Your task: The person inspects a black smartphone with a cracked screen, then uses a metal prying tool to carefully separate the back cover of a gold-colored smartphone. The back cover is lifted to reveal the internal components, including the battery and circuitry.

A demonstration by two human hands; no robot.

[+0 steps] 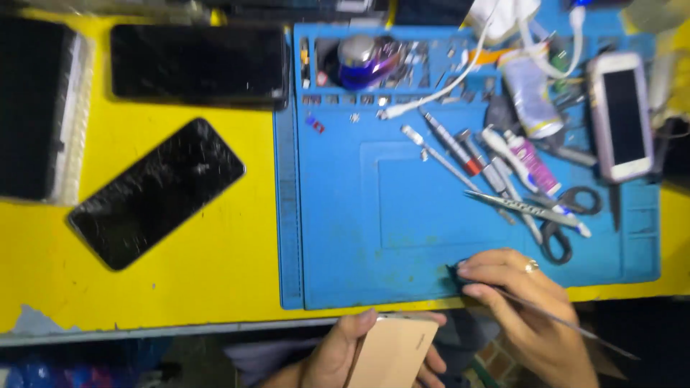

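Observation:
My left hand grips a gold-backed phone below the table's front edge, back side up. My right hand, with a ring on one finger, pinches a thin metal pry tool whose shaft runs off to the lower right. Its fingertips rest on a small dark piece at the front edge of the blue work mat. The dark piece is mostly hidden by the fingers.
On the mat lie tweezers, scissors, several screwdrivers, a glue tube, a white phone, a cable and a blue tin. A cracked black phone and two dark devices lie on the yellow table.

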